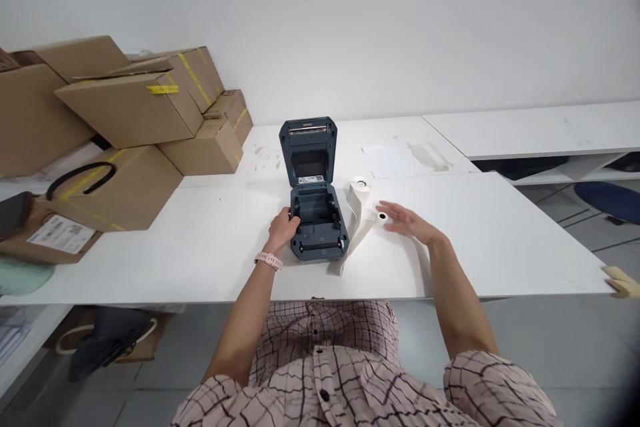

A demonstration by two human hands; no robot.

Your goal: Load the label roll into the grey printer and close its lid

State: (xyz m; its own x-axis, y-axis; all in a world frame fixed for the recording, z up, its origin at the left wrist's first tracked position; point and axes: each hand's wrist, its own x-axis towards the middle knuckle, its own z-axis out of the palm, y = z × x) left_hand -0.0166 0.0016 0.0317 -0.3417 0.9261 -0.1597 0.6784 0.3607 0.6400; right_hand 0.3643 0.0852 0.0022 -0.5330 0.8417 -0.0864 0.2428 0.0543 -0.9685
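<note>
A dark grey label printer (pixel 319 239) stands on the white table with its lid (pixel 309 141) raised and its inner bay exposed. My left hand (pixel 284 228) grips the printer's left side, the thumb over the rim. My right hand (pixel 407 222) is open, fingers stretched out beside a small white paper roll (pixel 382 218); whether they touch it I cannot tell. Just behind, a second white roll (pixel 361 187) sits close to the printer's right side. A loose paper strip (pixel 354 225) curls down between the rolls and the printer.
Cardboard boxes (pixel 135 107) with yellow tape are piled at the left, a black curved strap (pixel 83 177) among them. A white sheet (pixel 393 160) lies behind the rolls. The table's front edge (pixel 350 298) runs close to my body. A blue stool seat (pixel 607 201) is at the right.
</note>
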